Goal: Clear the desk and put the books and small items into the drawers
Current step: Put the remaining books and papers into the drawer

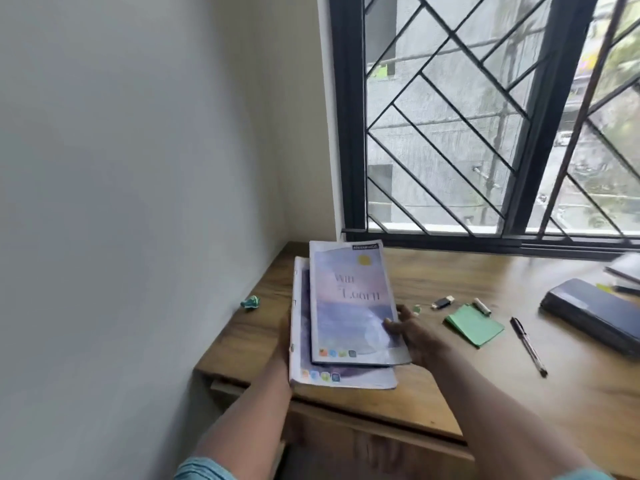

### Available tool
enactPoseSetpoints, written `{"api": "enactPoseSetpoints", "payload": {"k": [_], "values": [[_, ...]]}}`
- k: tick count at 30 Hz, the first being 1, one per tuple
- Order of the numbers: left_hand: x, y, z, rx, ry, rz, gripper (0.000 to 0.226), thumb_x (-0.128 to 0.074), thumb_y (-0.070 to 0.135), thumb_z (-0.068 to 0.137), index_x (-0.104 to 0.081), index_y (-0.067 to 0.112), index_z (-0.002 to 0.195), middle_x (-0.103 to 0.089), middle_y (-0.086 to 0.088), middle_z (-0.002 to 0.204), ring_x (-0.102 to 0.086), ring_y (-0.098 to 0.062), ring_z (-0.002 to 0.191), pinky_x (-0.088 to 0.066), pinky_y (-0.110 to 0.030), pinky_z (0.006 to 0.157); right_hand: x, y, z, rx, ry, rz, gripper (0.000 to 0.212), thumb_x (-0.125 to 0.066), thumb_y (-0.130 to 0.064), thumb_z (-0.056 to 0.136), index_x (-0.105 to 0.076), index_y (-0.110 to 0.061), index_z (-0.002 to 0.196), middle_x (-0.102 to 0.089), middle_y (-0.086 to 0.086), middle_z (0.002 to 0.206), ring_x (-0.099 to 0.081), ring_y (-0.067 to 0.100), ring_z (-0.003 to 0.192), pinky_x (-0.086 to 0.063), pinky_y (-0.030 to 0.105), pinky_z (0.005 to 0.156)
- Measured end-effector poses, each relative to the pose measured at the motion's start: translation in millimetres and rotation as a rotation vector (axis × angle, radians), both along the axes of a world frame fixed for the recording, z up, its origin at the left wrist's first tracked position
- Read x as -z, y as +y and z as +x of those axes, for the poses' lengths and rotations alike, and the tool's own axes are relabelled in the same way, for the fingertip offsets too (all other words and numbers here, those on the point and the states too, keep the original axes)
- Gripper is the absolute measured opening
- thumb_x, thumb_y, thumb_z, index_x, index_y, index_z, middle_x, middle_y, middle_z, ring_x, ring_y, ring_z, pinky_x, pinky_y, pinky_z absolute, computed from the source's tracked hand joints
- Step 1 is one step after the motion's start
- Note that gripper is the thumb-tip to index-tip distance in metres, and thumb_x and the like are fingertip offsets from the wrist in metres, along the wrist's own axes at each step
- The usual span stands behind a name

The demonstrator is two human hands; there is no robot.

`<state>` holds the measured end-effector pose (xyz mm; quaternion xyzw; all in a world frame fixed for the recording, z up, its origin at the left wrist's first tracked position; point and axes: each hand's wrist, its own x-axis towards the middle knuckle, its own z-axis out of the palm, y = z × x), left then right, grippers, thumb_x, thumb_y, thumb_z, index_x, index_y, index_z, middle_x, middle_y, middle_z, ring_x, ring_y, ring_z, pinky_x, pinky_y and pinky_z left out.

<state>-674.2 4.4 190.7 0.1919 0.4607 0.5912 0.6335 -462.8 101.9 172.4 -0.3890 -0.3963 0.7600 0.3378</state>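
- Head view: two soft-cover books are held just above the desk's point(433, 271) left end, spines towards nine o'clock. The upper book point(349, 303) lies skewed towards one o'clock on the lower book point(346, 377), probably because the pair has not been squared up yet.
- The right hand point(415, 336) pinches the upper book at its four o'clock edge, thumb on the cover, likely to stop it sliding off.
- The left hand point(282, 351) props the stack from beneath at seven o'clock. Its fingers are hidden, so its grip cannot be told.
- Towards three o'clock, well apart, green notes point(474, 325), a pen point(528, 346) and a dark book point(595, 313) wait on the desk.
- The drawers presumably sit below the near edge, but whether any is open is unclear.
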Motion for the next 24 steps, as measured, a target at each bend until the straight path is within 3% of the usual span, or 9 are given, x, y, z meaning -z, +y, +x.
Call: {"api": "enactPoseSetpoints", "payload": {"k": [2, 3, 5, 7, 9, 14, 18, 21, 24], "values": [[-22.1, -24.4, 6.6, 0.124, -0.014, 0.063, 0.066, -0.079, 0.060, 0.054, -0.075, 0.005, 0.090, -0.072, -0.021, 0.092, -0.069, -0.036, 0.079, -0.059, -0.041, 0.065, 0.7, -25.0, 4.9, 0.024, -0.014, 0.015, 0.034, -0.047, 0.007, 0.092, -0.044, -0.014, 0.118, -0.061, 0.015, 0.097, -0.061, 0.031, 0.077, -0.057, 0.041, 0.060], [-22.7, -36.4, 2.5, 0.180, 0.022, 0.034, 0.065, -0.075, 0.058, 0.060, -0.073, 0.006, 0.099, -0.073, -0.018, 0.093, -0.071, -0.033, 0.081, -0.059, -0.041, 0.070, 2.3, -40.4, 7.7, 0.030, -0.020, 0.012, 0.035, -0.047, 0.008, 0.092, -0.044, -0.014, 0.120, -0.061, 0.015, 0.098, -0.060, 0.031, 0.078, -0.057, 0.040, 0.059], [-4.2, -52.6, -10.9, 0.251, 0.152, -0.062, 0.044, -0.062, 0.036, 0.081, -0.066, 0.003, 0.109, -0.075, -0.013, 0.087, -0.073, -0.027, 0.076, -0.059, -0.040, 0.074, 6.1, -70.2, 13.5, 0.031, -0.039, 0.005, 0.041, -0.046, 0.010, 0.092, -0.043, -0.012, 0.126, -0.060, 0.016, 0.099, -0.059, 0.031, 0.079, -0.058, 0.040, 0.058], [7.3, -72.9, -10.0, 0.268, 0.333, -0.174, 0.024, -0.058, 0.020, 0.086, -0.064, 0.003, 0.102, -0.075, -0.011, 0.080, -0.073, -0.025, 0.069, -0.058, -0.041, 0.074, 9.2, -99.9, 20.1, 0.035, -0.082, 0.003, 0.046, -0.046, 0.011, 0.092, -0.040, -0.011, 0.132, -0.060, 0.017, 0.100, -0.058, 0.031, 0.078, -0.057, 0.039, 0.055], [10.7, -94.2, -0.6, 0.285, 0.290, -0.149, 0.018, -0.054, 0.015, 0.092, -0.063, 0.002, 0.100, -0.075, -0.012, 0.079, -0.073, -0.025, 0.069, -0.059, -0.042, 0.070, 8.8, -128.6, 28.9, 0.048, -0.105, 0.003, 0.050, -0.044, 0.012, 0.092, -0.040, -0.018, 0.133, -0.060, 0.016, 0.101, -0.058, 0.032, 0.077, -0.057, 0.037, 0.051], [22.1, -120.5, 35.0, 0.286, 0.162, -0.167, 0.032, -0.042, 0.025, 0.100, -0.065, 0.002, 0.099, -0.074, -0.015, 0.082, -0.073, -0.027, 0.070, -0.059, -0.042, 0.068, 2.5, -176.4, 64.0, 0.159, -0.174, 0.020, 0.055, -0.044, 0.013, 0.092, -0.037, -0.017, 0.139, -0.059, 0.011, 0.092, -0.058, 0.029, 0.075, -0.057, 0.031, 0.047], [18.9, -125.1, 69.3, 0.347, 0.303, -0.170, 0.031, -0.042, 0.030, 0.099, -0.063, 0.006, 0.098, -0.075, -0.009, 0.076, -0.072, -0.021, 0.067, -0.056, -0.039, 0.077, -2.3, -200.3, 103.9, 0.247, -0.207, 0.042, 0.057, -0.045, 0.015, 0.090, -0.038, -0.012, 0.140, -0.060, 0.013, 0.090, -0.058, 0.029, 0.073, -0.058, 0.029, 0.049], [7.2, -134.6, 107.4, 0.415, 0.349, -0.168, 0.024, -0.045, 0.025, 0.099, -0.059, 0.006, 0.106, -0.070, -0.012, 0.084, -0.072, -0.020, 0.060, -0.061, -0.035, 0.061, -2.2, -222.0, 139.6, 0.309, -0.185, 0.053, 0.052, -0.045, 0.015, 0.090, -0.041, -0.010, 0.135, -0.062, 0.014, 0.088, -0.062, 0.027, 0.069, -0.058, 0.031, 0.053], [-0.3, -140.8, 155.3, 0.418, 0.369, -0.103, 0.013, -0.039, 0.012, 0.101, -0.051, 0.012, 0.106, -0.062, -0.011, 0.084, -0.069, -0.017, 0.053, -0.056, -0.027, 0.044, -0.5, -244.0, 178.1, 0.392, -0.121, 0.060, 0.049, -0.044, 0.017, 0.089, -0.044, -0.010, 0.130, -0.062, 0.014, 0.089, -0.060, 0.029, 0.073, -0.058, 0.032, 0.054]]}}
